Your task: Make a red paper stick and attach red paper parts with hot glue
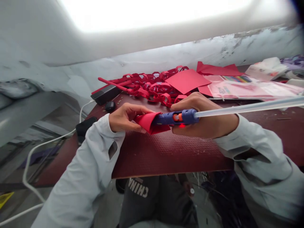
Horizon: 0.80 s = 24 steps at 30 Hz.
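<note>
My left hand pinches a folded piece of red paper just above the dark red table top. My right hand is wrapped round a blue glue gun whose nozzle points left into the paper fold. A long clear glue stick juts from the back of the gun toward the right. A small red light glows under the gun body.
A red paper chain lies behind my hands, with red paper sheets and pink printed packets to the right. A black box, a small black round object and a white cable sit at the left edge.
</note>
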Motion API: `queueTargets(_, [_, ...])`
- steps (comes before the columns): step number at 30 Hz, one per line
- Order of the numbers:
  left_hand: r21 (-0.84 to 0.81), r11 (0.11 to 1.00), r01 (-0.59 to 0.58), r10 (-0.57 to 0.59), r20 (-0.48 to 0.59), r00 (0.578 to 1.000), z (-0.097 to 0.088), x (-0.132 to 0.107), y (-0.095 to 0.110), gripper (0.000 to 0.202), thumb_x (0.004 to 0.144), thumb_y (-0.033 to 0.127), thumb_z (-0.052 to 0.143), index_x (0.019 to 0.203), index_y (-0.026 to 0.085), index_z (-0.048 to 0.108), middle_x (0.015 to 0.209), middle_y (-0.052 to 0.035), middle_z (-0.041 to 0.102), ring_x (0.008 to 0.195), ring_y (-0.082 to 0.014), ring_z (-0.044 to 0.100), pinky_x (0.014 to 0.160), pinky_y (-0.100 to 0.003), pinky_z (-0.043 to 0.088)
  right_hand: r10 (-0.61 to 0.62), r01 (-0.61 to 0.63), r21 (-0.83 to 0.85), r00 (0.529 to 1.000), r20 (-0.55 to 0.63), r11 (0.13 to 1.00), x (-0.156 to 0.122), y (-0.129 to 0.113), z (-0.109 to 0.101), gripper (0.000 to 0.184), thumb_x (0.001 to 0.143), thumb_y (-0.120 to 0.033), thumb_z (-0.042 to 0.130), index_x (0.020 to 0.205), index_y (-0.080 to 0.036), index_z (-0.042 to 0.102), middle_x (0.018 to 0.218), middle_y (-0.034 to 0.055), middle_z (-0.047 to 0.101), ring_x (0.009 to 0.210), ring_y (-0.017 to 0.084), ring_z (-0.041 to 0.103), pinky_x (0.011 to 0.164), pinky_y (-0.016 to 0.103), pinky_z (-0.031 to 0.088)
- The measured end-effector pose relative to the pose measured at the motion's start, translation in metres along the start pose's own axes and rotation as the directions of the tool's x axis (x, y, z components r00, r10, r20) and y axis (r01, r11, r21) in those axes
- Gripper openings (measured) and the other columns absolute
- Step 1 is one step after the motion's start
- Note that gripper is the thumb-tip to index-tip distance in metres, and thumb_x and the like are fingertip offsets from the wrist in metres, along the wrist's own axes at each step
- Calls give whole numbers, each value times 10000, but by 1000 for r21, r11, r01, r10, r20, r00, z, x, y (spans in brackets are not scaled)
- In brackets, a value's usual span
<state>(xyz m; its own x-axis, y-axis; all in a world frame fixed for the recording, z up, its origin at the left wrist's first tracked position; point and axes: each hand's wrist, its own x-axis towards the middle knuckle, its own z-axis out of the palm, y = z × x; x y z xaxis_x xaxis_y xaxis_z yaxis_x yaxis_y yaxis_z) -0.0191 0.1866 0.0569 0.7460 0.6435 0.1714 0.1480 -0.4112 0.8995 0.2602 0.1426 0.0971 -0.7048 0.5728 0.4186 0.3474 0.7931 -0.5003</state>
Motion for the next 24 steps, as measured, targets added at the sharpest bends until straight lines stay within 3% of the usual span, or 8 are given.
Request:
queueTargets(6, [-2,1000,-1,1,18,1000,0,2,0,526,698,288,898,1191,187,743,1040,-124,760,941,-248,737,854,-344,611,20,-17,-73,999,32,997,-2,-4,-4,302,653,-158,618,559,-210,337,499,-94,332,483,49,244,466,232,233])
queueTargets(11, [-35,999,-2,3,11,1000,0,2,-1,502,681,274,907,1153,194,756,1026,-111,764,918,-227,740,836,-306,609,44,-41,-50,998,55,998,-6,-7,-11,293,651,-123,651,575,-218,384,505,-76,425,468,59,296,449,256,254])
queueTargets(17, [-8,1000,0,0,25,1000,-1,1,-3,520,686,242,901,1184,226,751,1078,-115,762,981,-250,735,877,-318,603,48,-46,-23,994,97,999,-9,-12,-18,319,639,-68,669,563,-213,396,476,-68,417,446,63,305,415,256,245])
queueTargets(24, [0,1000,3,-3,28,1000,-3,0,-4,527,680,227,898,1178,146,744,1070,-158,761,955,-264,740,861,-339,603,105,-101,-40,988,111,994,-19,-13,-27,242,684,-148,656,576,-205,448,496,-75,440,451,56,332,414,237,254])
